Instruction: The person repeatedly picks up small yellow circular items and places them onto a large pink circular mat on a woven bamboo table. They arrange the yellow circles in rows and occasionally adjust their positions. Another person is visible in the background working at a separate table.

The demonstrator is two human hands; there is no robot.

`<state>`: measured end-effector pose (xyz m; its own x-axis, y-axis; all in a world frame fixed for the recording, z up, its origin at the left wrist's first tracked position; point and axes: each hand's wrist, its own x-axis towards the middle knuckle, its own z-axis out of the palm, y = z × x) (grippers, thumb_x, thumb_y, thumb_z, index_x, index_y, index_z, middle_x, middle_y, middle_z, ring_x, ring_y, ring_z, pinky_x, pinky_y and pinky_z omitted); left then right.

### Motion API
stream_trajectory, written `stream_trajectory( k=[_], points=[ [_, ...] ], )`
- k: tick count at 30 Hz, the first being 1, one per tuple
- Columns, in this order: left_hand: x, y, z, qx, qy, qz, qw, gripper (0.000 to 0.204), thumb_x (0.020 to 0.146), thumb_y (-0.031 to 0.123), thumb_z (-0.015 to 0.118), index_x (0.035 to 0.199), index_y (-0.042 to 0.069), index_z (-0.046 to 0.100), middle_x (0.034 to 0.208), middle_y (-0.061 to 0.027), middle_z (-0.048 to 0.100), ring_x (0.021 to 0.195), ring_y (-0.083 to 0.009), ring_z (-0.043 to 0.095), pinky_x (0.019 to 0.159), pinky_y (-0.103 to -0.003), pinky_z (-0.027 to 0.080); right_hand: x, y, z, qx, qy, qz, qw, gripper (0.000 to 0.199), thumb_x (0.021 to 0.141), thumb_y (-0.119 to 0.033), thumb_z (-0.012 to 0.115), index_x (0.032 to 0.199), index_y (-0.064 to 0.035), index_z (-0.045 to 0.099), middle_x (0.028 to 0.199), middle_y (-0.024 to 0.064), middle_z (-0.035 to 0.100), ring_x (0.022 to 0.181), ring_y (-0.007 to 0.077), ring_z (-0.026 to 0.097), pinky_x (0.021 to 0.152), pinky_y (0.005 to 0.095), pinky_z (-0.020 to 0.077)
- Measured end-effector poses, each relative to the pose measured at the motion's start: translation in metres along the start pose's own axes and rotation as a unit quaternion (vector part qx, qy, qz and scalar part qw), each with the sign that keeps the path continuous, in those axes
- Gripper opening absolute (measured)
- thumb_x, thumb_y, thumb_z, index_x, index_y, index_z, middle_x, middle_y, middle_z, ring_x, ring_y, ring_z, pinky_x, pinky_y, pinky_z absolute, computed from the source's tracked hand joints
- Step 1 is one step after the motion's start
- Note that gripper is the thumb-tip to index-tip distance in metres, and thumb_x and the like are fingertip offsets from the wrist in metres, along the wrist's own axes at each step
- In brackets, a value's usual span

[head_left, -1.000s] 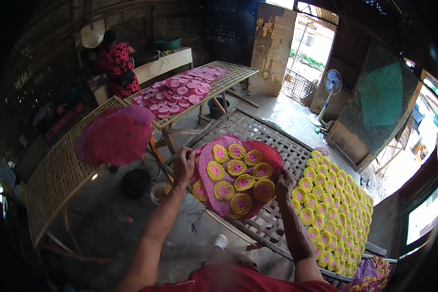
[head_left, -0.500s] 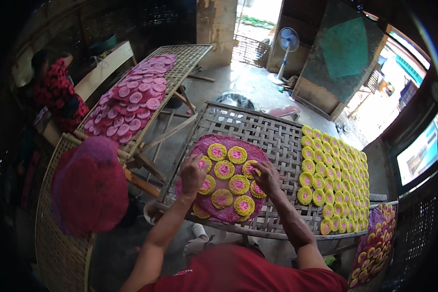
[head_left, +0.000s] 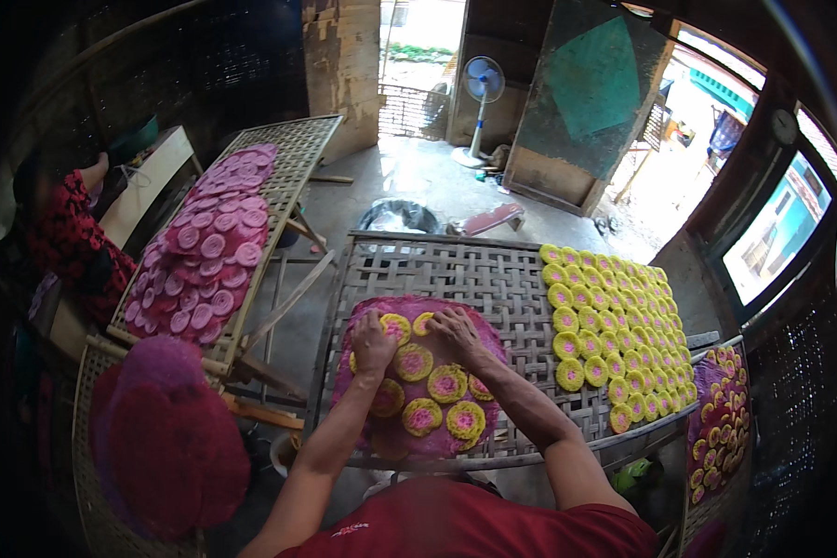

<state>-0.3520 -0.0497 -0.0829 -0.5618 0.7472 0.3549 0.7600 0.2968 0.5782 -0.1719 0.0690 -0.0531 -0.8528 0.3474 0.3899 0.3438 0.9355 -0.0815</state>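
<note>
A round magenta sheet (head_left: 477, 326) lies on the woven bamboo rack (head_left: 516, 325) in front of me. On it sit several grainy yellow discs with pink centres, which look like rice crackers (head_left: 414, 362). My left hand (head_left: 373, 347) is closed, with its fingertips at the left edge of a rice cracker (head_left: 396, 328) near the sheet's far side. Just to the right, my right hand (head_left: 456, 335) pinches the edge of another rice cracker (head_left: 423, 324). My hands and forearms hide parts of the sheet.
Rows of matching rice crackers (head_left: 614, 325) cover the rack's right part. A second rack (head_left: 293, 153) at left carries pink discs, with a stack of round magenta sheets (head_left: 172, 437) nearer me. Beyond stand a fan (head_left: 482, 102) and a basin (head_left: 400, 216). A person (head_left: 74, 228) works far left.
My right hand has moved left across the sheet, from a rice cracker at its right side to one near its far middle, beside my left hand. The whole view has shifted.
</note>
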Motion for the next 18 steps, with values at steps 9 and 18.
stream_trajectory(
  k=[9,18],
  points=[
    [0.007,0.037,-0.008,-0.15,-0.024,-0.039,0.988,0.043,0.081,-0.006,0.067,0.121,0.003,0.055,0.095,-0.0124,0.059,0.088,-0.0314,0.064,0.078,-0.043,0.057,0.009,0.12,-0.022,0.62,0.076,0.46,0.631,0.036,0.089,-0.028,0.052,0.106,0.0006,0.067,0.093,0.0132,0.067,0.086,0.028,0.07,0.068,0.043,0.0592],
    [0.021,0.078,-0.009,-0.238,-0.037,-0.109,0.965,0.041,0.081,-0.003,0.071,0.118,0.002,0.057,0.095,-0.0076,0.061,0.083,-0.0195,0.064,0.075,-0.035,0.057,0.002,0.292,-0.016,0.281,0.106,0.428,0.852,0.041,0.085,-0.026,0.065,0.117,-0.001,0.067,0.1,0.0164,0.073,0.095,0.0328,0.071,0.087,0.0441,0.0565]
  ],
)
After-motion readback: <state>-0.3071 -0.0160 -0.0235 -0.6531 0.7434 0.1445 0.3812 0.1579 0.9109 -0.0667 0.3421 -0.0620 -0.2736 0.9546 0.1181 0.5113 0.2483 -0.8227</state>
